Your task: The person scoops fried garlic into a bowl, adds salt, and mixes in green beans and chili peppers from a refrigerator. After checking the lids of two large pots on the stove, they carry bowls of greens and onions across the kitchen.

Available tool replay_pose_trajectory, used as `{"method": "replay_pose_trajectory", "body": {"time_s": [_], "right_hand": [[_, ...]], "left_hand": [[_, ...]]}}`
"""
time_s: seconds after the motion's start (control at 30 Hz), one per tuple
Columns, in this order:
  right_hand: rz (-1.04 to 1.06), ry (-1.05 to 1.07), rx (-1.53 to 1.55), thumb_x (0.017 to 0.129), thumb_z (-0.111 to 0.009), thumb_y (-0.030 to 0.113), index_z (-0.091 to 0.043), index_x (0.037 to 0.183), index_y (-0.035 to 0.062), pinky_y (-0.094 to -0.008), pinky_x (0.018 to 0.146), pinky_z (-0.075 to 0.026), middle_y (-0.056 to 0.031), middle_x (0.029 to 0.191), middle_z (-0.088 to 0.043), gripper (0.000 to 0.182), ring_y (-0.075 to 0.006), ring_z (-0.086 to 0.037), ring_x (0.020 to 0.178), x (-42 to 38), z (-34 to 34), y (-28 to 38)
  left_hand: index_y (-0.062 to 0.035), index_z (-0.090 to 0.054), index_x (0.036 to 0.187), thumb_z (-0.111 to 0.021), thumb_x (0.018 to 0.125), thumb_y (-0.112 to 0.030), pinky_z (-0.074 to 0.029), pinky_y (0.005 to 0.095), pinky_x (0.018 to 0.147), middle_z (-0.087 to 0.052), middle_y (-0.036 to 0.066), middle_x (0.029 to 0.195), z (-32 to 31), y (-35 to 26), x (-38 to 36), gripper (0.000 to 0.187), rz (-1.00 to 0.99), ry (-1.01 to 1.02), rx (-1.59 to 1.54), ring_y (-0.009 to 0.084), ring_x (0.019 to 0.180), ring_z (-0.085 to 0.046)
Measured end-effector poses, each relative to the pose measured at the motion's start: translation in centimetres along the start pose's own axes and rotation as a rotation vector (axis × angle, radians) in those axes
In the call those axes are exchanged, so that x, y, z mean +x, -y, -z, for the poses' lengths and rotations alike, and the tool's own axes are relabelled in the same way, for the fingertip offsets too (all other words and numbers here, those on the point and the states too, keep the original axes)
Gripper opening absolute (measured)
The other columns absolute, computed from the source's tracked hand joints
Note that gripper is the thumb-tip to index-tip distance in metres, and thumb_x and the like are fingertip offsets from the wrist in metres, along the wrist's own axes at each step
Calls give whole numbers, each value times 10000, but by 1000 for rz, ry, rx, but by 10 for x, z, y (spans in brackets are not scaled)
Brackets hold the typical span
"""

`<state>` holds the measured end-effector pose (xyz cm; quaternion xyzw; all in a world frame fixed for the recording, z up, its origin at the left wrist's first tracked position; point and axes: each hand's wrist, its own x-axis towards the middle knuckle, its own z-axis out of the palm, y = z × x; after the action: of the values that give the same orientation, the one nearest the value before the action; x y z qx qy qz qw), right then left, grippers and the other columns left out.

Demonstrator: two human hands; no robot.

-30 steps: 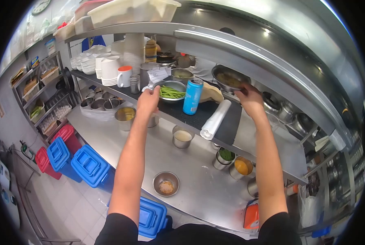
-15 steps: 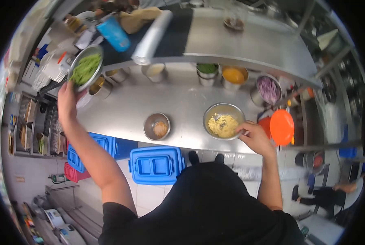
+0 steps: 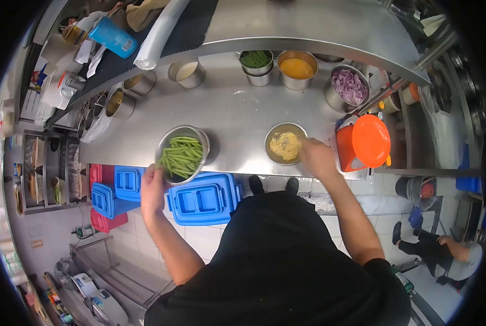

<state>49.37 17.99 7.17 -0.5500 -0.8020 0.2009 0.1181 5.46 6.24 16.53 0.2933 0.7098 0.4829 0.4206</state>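
Note:
My left hand [image 3: 152, 190] grips the near rim of a steel bowl of green beans [image 3: 181, 155], held at the front edge of the steel counter [image 3: 232, 117], over where a smaller steel bowl stood. My right hand [image 3: 317, 157] holds the rim of a steel bowl of yellow crumbly food [image 3: 285, 144] that rests on the counter to the right.
Steel pots line the counter's back: a pale sauce [image 3: 187, 72], chopped greens [image 3: 255, 60], orange sauce [image 3: 296, 68], purple onion [image 3: 349, 86]. An orange lidded tub [image 3: 365, 142] stands right of my hand. Blue bins [image 3: 202, 199] sit on the floor below. A blue can [image 3: 112, 37] and a white roll [image 3: 160, 33] lie on the shelf. Another person [image 3: 449, 247] crouches at far right.
My left hand has carried the bean bowl from the shelf down to the counter's front edge, covering the small bowl. My right hand brought the yellow-food bowl down onto the counter.

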Motion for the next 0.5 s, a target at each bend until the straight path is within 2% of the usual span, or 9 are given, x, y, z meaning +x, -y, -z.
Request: {"method": "replay_pose_trajectory", "body": {"time_s": [0.1,0.17,0.23,0.3,0.4,0.5], "right_hand": [[30,222,-277,897,-587,141,-575,1319,8,-438,814,-581,-227,1088,-661,443,-370,-677,1006,27,-38,11],[29,141,-372,903,-562,110,-569,1304,-20,-434,814,-596,-268,1139,-641,422,-403,-664,1055,36,-69,8],[15,175,-292,903,-538,87,-575,1282,13,-456,851,-581,-258,1173,-657,388,-415,-653,1095,43,-82,6],[0,223,-349,898,-550,77,-644,1186,17,-438,886,-580,-255,1148,-671,310,-404,-658,1105,47,-85,9],[30,331,-321,891,-556,71,-699,1091,27,-429,876,-581,-223,1121,-689,250,-369,-675,1078,53,-71,11],[90,254,-340,882,-569,77,-754,955,42,-429,815,-591,-186,992,-729,203,-330,-725,928,57,-73,5]], "left_hand": [[-5,-640,1055,-529,1034,-227,-552,256,630,-694,50,901,-26,2,-8,249,-1,53,119,107,744,-653],[-6,-639,1039,-533,1031,-216,-547,249,620,-683,46,866,-33,11,-10,235,-13,89,285,98,719,-642],[3,-626,1043,-526,1028,-193,-560,257,626,-680,65,893,-47,24,-12,221,-4,134,165,107,732,-641],[29,-606,1082,-517,1027,-176,-580,277,640,-674,83,935,-63,21,-21,230,49,180,82,121,756,-644],[63,-580,1146,-509,1030,-175,-619,314,699,-667,98,977,-74,25,-27,275,63,236,26,161,841,-676],[80,-577,1143,-510,1030,-176,-633,336,723,-668,117,997,-74,23,-34,288,73,216,32,191,875,-690]]}}
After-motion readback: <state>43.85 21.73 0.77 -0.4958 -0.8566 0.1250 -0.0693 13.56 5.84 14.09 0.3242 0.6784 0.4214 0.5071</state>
